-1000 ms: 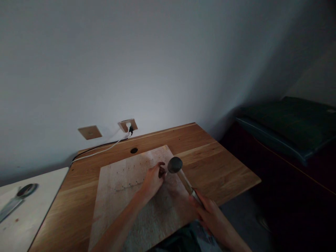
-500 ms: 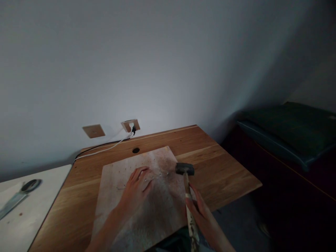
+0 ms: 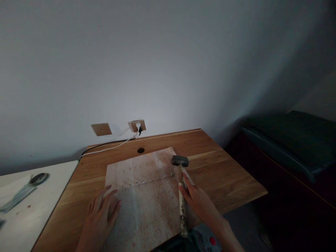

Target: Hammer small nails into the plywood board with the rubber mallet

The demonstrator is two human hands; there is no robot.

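Observation:
A pale, worn wooden board (image 3: 147, 206) lies on the brown wooden table, with a row of small nails (image 3: 150, 180) standing across it and a fainter row of dots or holes farther back. My right hand (image 3: 191, 192) grips the light, stained handle of a hammer (image 3: 182, 196) near its upper part. The dark hammer head (image 3: 180, 161) is raised by the board's right edge. On the board's left edge rests my left hand (image 3: 103, 210), fingers spread, holding nothing.
The wooden table (image 3: 223, 178) meets the wall, where two socket plates (image 3: 102, 129) sit. White and black cables (image 3: 110, 148) run along its back edge, near a round hole (image 3: 141, 150). A white surface (image 3: 57, 185) at left bears a roll of tape (image 3: 39, 178). Green bedding (image 3: 288, 140) lies right.
My left hand has moved left and toward me, from the nail row to the board's left edge. The hammer has shifted slightly left in my right hand.

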